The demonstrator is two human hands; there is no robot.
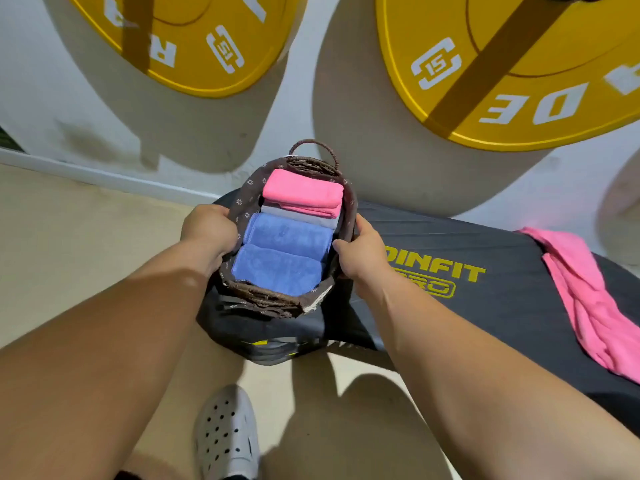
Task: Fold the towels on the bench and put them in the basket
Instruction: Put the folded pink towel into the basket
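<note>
A brown wicker basket point(266, 299) with a flowered liner stands on the left end of the black bench point(491, 306). Inside it lie two folded blue towels point(282, 254), a grey one point(304, 218) and a folded pink one point(301, 194) at the far end. My left hand point(207, 230) grips the basket's left rim. My right hand point(360, 254) grips its right rim, thumb over the edge. An unfolded pink towel point(595, 296) lies crumpled on the bench at the right.
Two yellow weight plates point(194, 36) point(519, 64) hang on the white wall behind the bench. The tan floor point(69, 244) lies to the left. My foot in a grey perforated shoe point(227, 434) stands below the bench's end.
</note>
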